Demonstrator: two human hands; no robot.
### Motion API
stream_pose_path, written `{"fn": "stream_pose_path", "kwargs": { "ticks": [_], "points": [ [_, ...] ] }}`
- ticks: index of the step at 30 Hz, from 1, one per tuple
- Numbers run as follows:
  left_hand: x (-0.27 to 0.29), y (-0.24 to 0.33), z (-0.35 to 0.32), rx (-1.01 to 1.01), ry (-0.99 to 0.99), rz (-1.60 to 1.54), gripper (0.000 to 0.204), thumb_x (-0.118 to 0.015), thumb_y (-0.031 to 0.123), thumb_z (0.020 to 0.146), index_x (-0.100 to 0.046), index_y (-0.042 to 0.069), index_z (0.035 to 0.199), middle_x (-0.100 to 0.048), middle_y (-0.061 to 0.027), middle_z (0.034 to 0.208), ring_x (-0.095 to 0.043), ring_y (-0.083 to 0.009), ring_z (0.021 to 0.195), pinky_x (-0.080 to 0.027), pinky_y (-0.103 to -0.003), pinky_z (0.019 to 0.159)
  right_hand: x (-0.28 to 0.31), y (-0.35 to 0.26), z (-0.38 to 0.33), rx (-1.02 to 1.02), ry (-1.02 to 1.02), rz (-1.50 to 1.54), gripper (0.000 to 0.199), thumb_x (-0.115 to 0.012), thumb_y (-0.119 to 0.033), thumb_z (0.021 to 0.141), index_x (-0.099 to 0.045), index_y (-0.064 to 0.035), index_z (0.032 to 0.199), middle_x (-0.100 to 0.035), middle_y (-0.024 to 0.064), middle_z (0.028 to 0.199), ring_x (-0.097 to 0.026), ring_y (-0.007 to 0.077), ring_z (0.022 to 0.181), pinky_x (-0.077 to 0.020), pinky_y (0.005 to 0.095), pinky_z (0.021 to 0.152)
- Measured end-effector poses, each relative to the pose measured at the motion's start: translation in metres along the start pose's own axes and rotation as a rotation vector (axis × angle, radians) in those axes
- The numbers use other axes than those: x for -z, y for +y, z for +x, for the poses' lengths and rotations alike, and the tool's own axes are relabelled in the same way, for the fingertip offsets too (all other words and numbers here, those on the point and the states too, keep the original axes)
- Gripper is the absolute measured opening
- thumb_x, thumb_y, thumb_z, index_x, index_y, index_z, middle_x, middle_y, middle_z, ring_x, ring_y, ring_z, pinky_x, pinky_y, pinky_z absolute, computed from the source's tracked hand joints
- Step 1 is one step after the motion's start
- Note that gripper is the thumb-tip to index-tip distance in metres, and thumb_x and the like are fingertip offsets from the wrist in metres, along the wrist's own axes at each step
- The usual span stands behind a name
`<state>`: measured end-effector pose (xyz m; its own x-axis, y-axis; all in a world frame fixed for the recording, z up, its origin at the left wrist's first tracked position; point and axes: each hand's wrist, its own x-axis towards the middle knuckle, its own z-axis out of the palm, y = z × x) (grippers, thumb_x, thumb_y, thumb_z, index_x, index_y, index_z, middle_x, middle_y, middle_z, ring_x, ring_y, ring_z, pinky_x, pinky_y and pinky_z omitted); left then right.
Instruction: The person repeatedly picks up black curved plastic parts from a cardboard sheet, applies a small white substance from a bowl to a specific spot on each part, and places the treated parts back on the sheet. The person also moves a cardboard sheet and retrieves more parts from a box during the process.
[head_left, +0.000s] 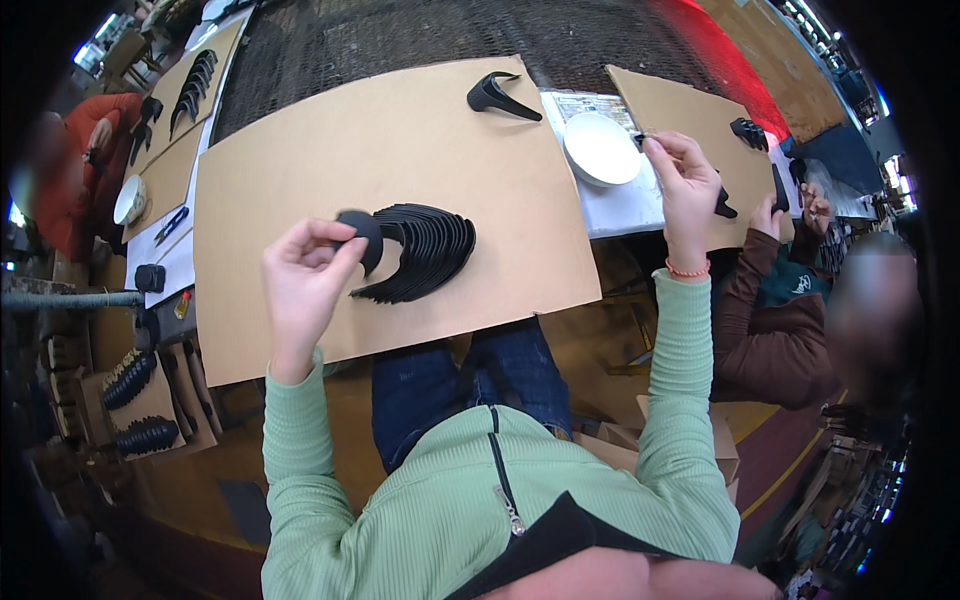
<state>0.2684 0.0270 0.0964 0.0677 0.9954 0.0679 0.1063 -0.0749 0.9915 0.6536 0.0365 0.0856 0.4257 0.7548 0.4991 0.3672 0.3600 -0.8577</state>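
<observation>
My left hand [305, 275] pinches a flat black curved piece [362, 235] just left of a fanned stack of the same black curved pieces [425, 252] lying on a large sheet of brown cardboard [300, 150]. My right hand [682, 180] is raised at the right, fingers pinched on a thin small tool [640, 138] beside a white bowl [601, 148]. A single black moulded piece [497, 97] rests at the cardboard's far edge. Both arms wear light green sleeves.
A second cardboard sheet [690, 105] lies at the right, where a person in a brown sleeve [760, 300] handles black parts [748, 130]. At the left, another person in red [75, 170] sits near more black pieces [193, 92] and a white bowl [128, 198]. Boxes of stacked parts [140, 400] stand lower left.
</observation>
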Motion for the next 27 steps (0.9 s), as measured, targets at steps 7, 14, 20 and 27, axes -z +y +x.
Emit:
{"fn": "stream_pose_path", "kwargs": {
  "ticks": [7,14,20,27],
  "points": [
    [0.0,0.028,-0.043,-0.016,-0.111,-0.49,0.062,-0.064,-0.007,0.077,-0.036,-0.006,0.133,-0.058,-0.0124,0.11,-0.06,-0.0198,0.1,-0.051,-0.033,0.087,-0.004,-0.059,-0.038,0.064,-0.121,0.198,0.009,-0.063,0.006,0.081,-0.062,0.0047,0.09,-0.057,0.0107,0.101,-0.054,0.0146,0.092,-0.0448,0.0247,0.078],
    [-0.036,0.028,-0.071,0.411,-0.538,-0.756,0.054,-0.064,-0.008,0.076,-0.047,-0.008,0.126,-0.061,-0.0119,0.113,-0.058,-0.016,0.103,-0.048,-0.026,0.088,-0.024,-0.102,-0.081,0.182,-0.37,0.291,0.015,-0.067,0.005,0.076,-0.065,0.0013,0.09,-0.055,0.0133,0.103,-0.053,0.0177,0.094,-0.0431,0.0285,0.083],
    [-0.039,0.039,-0.074,0.452,-0.6,-0.713,0.075,-0.065,-0.007,0.071,-0.032,-0.006,0.138,-0.052,-0.0114,0.122,-0.056,-0.0141,0.102,-0.05,-0.024,0.08,-0.033,-0.118,-0.102,0.297,-0.605,0.276,0.025,-0.077,-0.002,0.06,-0.071,-0.0063,0.084,-0.057,0.0147,0.1,-0.054,0.0272,0.094,-0.0429,0.0374,0.083],
    [-0.036,0.038,-0.076,0.436,-0.639,-0.78,0.085,-0.061,-0.013,0.073,-0.018,-0.001,0.145,-0.047,-0.0093,0.119,-0.058,-0.0121,0.093,-0.054,-0.021,0.065,-0.041,-0.12,-0.115,0.372,-0.742,0.15,0.023,-0.077,-0.012,0.061,-0.073,-0.0158,0.083,-0.059,0.0125,0.107,-0.048,0.032,0.106,-0.0389,0.0449,0.095]
  ]
}}
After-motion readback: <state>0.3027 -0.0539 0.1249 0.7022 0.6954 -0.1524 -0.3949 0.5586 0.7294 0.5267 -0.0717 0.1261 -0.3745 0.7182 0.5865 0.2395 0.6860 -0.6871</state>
